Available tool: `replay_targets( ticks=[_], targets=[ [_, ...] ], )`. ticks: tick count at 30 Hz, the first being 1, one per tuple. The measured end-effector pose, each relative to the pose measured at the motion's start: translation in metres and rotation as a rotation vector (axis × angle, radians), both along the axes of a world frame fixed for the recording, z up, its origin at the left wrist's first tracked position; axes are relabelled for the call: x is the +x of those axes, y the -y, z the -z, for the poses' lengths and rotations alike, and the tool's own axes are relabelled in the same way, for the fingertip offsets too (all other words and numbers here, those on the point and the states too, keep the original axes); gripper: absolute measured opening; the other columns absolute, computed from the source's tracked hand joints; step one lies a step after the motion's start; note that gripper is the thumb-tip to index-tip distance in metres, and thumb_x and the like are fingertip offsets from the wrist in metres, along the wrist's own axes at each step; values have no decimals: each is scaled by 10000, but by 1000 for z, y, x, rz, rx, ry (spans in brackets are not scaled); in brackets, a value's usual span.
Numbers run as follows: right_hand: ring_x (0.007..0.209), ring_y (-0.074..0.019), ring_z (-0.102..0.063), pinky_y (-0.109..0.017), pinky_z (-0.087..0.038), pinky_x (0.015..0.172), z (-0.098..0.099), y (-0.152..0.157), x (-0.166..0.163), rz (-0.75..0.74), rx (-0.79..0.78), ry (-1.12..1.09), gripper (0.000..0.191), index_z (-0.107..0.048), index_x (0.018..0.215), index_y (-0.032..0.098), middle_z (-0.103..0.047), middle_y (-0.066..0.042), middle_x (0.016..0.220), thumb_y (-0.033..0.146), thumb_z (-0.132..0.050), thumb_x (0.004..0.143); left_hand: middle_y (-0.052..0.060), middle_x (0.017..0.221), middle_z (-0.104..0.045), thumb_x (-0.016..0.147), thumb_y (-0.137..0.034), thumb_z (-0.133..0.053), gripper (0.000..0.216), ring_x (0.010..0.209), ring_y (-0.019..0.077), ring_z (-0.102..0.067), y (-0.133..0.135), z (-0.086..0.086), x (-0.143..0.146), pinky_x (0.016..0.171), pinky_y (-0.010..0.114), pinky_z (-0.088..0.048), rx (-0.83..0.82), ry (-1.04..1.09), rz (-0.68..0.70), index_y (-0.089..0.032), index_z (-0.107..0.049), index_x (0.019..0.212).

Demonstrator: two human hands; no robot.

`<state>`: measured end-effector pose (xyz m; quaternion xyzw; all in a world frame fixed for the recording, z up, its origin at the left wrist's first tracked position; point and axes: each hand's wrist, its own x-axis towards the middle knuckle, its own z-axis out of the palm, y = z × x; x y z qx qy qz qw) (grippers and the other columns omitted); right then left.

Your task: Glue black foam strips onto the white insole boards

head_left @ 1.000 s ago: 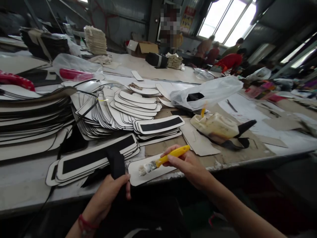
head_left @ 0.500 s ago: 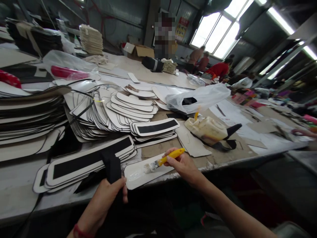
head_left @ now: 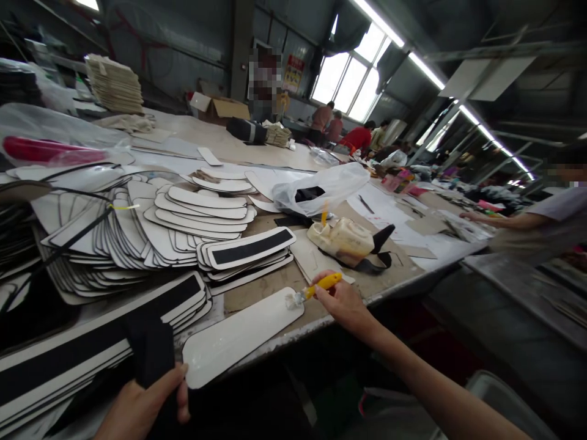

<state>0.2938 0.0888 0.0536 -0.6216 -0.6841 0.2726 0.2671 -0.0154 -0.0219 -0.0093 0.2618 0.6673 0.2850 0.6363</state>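
My right hand is closed round the yellow handle of a brush. The bristles rest on the right end of a long white panel with rounded ends, whose surface shines wet in places. My left hand pinches a black fabric strip, and its fingertips are at the panel's left end. Beside it lies a stack of white panels with black strips on top. A smaller stack of the same kind sits behind the panel.
A cut-open plastic jug with a yellow stick stands behind my right hand. Fanned piles of white pieces cover the table's left side. A clear plastic bag lies further back. At right, a co-worker's arm reaches over the table.
The brush has moved along the panel from its left-middle part to the right end. The view has swung right, bringing the co-worker at right further into sight. My left hand still holds the strip.
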Motion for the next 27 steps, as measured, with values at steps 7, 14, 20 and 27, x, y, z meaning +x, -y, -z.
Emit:
replay_targets(
  ticks=[7,14,20,27],
  targets=[
    [565,-133,-527,-246,-428,580,-11,2,5,-13,106,110,125,-537,827,198,-553,9,682,262,-457,755,37,441,-594,617,-496,-590,362,482,160,-510,-2,-3,4,524,256,-411,23,10,-15,-184,-569,435],
    [682,-170,-546,-282,-424,630,-51,21,-6,-39,196,65,181,-542,892,192,-582,-39,792,320,-445,807,27,392,-537,673,-510,-535,468,502,165,-506,2,-21,3,597,275,-387,209,-252,-92,-194,-462,335],
    [677,-152,-529,-266,-422,618,-59,37,-61,-319,-12,-151,251,-514,890,178,-547,-26,738,381,-369,863,-69,424,-407,729,-403,-452,241,387,121,-383,24,-57,8,460,283,-378,282,181,-283,-185,-545,689],
    [522,-76,-437,-185,-336,492,-20,62,-159,-634,-503,-419,180,-496,712,159,-485,35,565,323,-545,769,-11,509,-557,745,-449,-496,284,519,148,-524,47,-77,17,614,277,-430,285,302,-115,-177,-576,773]
  ],
)
